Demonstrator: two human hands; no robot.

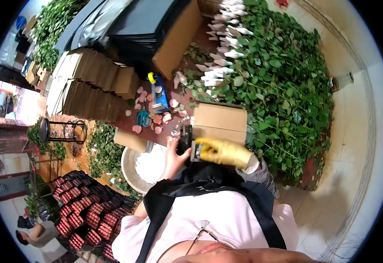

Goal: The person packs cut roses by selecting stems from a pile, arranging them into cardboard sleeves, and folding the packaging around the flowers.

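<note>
My left hand [174, 158], bare, has its fingers and thumb around a black object [185, 139] at the table's near edge. To its right, my right hand [224, 152] wears a yellow glove, its fingers closed at a small silver and black piece [196, 151]; what exactly it grips is too small to tell. An open cardboard box [221, 118] lies just beyond the gloved hand. Teal scissors [143, 118] and a blue tape dispenser [160, 94] rest on the dark red table among pink petals [157, 118].
Leafy stems [279, 87] are heaped at the right, with white-wrapped flower heads [220, 65] along their left side. Stacked cardboard [90, 87] stands at the left, a white-filled basin [130, 171] below. A person [40, 234] is at the far lower left.
</note>
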